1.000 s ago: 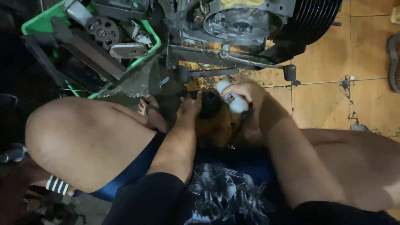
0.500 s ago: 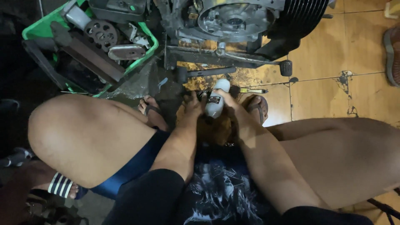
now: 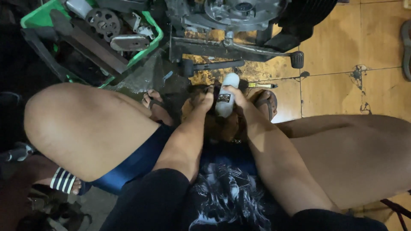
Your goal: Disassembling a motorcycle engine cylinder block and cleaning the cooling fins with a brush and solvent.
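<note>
I sit low with both knees spread, hands together between them. My right hand [image 3: 239,97] grips a small white bottle [image 3: 225,95] with a dark label, held upright-tilted. My left hand [image 3: 201,99] is closed on a dark brownish rag or part [image 3: 222,126] just left of the bottle; what it holds is hard to make out. Directly ahead on the floor stands a greasy engine block [image 3: 239,13] with a black footpeg bar [image 3: 214,66] sticking out.
A green plastic crate [image 3: 147,40] holding gears and metal parts sits at the upper left. Orange floor tiles [image 3: 342,47] with oil stains lie to the right. My sandalled feet [image 3: 267,102] rest near the engine. A small tool [image 3: 261,85] lies on the floor.
The white bottle has come from lying sideways at the right to standing upright between my hands. My view has shifted slightly, and my right arm has drawn inward.
</note>
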